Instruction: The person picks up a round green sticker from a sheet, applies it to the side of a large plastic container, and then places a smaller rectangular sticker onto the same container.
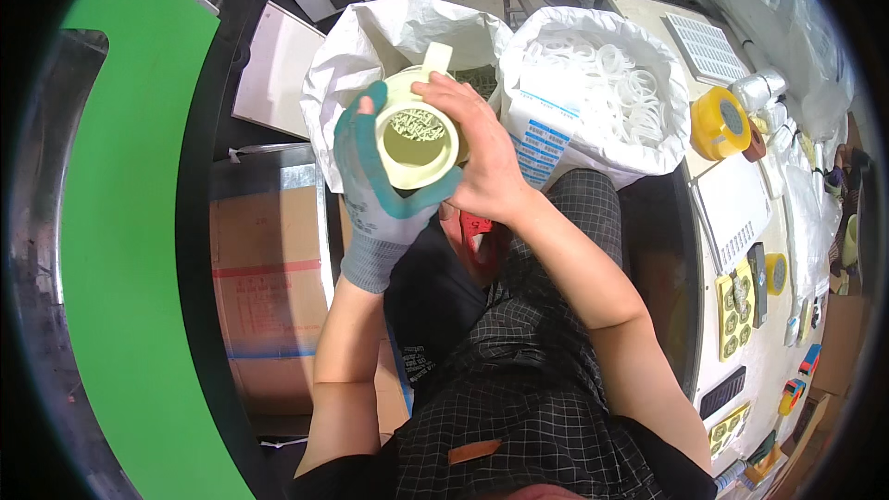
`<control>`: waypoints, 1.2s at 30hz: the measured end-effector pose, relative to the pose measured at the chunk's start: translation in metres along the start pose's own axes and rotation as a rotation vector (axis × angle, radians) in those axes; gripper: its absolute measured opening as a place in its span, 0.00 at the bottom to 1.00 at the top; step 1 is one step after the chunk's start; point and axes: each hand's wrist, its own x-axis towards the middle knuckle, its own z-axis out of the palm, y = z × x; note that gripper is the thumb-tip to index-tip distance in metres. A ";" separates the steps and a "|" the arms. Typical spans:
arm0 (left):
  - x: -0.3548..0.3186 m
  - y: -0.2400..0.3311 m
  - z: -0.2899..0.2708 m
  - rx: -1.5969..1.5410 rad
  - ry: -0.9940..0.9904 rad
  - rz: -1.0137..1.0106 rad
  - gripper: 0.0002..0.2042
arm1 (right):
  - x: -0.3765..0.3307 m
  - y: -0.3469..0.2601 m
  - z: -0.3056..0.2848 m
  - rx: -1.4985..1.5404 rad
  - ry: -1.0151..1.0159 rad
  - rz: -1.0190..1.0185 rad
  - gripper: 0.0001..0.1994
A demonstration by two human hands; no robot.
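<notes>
Between my two hands is a pale yellow-green, hollow plastic housing (414,173), its round mouth facing up toward me. A flat tab projects from its far side, and a patterned, perforated-looking area shows inside. My left hand (369,176), in a grey and teal glove, wraps round its left and near side with the thumb across the front. Bare fingers of my right hand (486,153) grip the right side and far top. Behind the housing stands an open white woven sack (338,65); what lies deep in it is mostly hidden.
Beside it, another white sack (671,120) holds many translucent rings (616,74). At the right, a worktable (690,213) carries a yellow tape roll (720,123) and sticker sheets (736,310). A cardboard box (264,306) and a green surface (139,250) lie left.
</notes>
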 end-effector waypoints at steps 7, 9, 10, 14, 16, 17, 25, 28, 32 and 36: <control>-0.083 0.078 0.016 -0.241 -0.053 -0.204 0.56 | -0.071 -0.053 -0.103 0.410 -0.440 0.447 0.39; -0.108 0.108 0.029 -0.289 -0.158 -0.262 0.56 | -0.114 -0.054 -0.125 0.751 -0.358 0.781 0.33; -0.116 0.115 0.033 -0.289 -0.209 -0.268 0.57 | -0.136 -0.062 -0.125 0.936 -0.192 0.964 0.25; -0.122 0.135 0.044 -0.260 -0.280 -0.192 0.58 | -0.158 -0.076 -0.129 0.807 -0.031 0.942 0.17; -0.115 0.141 0.044 -0.237 -0.239 -0.173 0.57 | -0.158 -0.079 -0.131 0.776 0.044 0.994 0.13; -0.117 0.138 0.047 -0.276 -0.260 -0.164 0.56 | -0.153 -0.080 -0.128 0.570 0.055 0.968 0.05; -0.097 0.143 0.043 -0.274 -0.411 -0.001 0.55 | -0.123 -0.012 -0.171 -0.025 0.048 0.868 0.10; -0.093 0.137 0.043 -0.322 -0.404 -0.008 0.53 | -0.091 0.055 -0.210 -0.639 0.077 0.815 0.08; -0.096 0.126 0.044 -0.481 -0.488 -0.121 0.45 | -0.055 0.153 -0.227 -1.189 0.006 0.595 0.13; -0.060 0.144 0.047 -0.377 -0.424 0.012 0.39 | -0.077 0.231 -0.243 -1.383 0.010 0.731 0.10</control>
